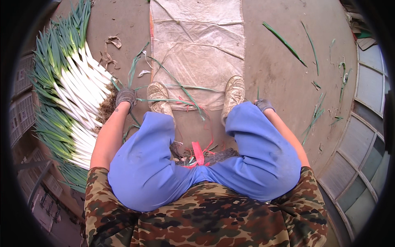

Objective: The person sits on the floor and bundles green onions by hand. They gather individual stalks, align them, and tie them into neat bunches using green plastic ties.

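My left hand point(126, 97), in a dark grey glove, is closed around several thin green strips point(134, 69) that fan out from it. Some of these cross in front of my left shoe point(159, 98) and over the end of a pale woven sack sheet point(197, 61). Close by on the left, the hairy roots point(108, 106) of a large pile of green onions point(83, 83) face that hand. Beside my right knee is my right hand point(264, 105), also gloved and partly hidden by the trouser leg. A short green tip point(258, 93) shows just above it; whether the fingers grip it is unclear.
Loose green leaves point(284, 43) lie scattered on the ground at right, near a framed glass panel point(342, 160). Red ribbon point(198, 152) and plant scraps sit between my legs. Plastic crates point(23, 114) stand at far left. My right shoe point(233, 95) rests at the sheet's edge.
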The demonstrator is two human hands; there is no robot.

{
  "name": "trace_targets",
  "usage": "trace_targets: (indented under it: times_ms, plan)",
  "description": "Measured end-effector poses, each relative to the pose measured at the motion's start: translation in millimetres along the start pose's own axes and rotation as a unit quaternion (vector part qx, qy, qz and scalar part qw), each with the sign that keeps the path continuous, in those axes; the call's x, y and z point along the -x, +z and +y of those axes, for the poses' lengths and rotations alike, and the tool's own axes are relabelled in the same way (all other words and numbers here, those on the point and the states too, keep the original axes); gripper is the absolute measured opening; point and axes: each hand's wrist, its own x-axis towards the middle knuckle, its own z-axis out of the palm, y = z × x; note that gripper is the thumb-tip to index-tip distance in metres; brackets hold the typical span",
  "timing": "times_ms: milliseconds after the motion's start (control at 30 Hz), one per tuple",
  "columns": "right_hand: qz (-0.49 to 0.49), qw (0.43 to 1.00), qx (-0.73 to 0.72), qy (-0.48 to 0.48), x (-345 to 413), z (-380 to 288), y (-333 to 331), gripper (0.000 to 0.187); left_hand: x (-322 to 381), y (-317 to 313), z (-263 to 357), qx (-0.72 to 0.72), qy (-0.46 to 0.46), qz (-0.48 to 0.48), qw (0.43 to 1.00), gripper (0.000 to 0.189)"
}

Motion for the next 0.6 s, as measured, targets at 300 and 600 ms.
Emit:
trace_targets:
  times_ms: [300,600]
  plan:
    - [-0.090,0.989,0.107,-0.050,-7,22,-11,0.033,-6,55,-32,-0.004,0.027,-0.047,0.999,0.033]
    - [0.097,0.951,-0.280,-0.084,50,-66,-142,0.031,113,-111,-75,0.380,0.072,0.104,0.916,0.033]
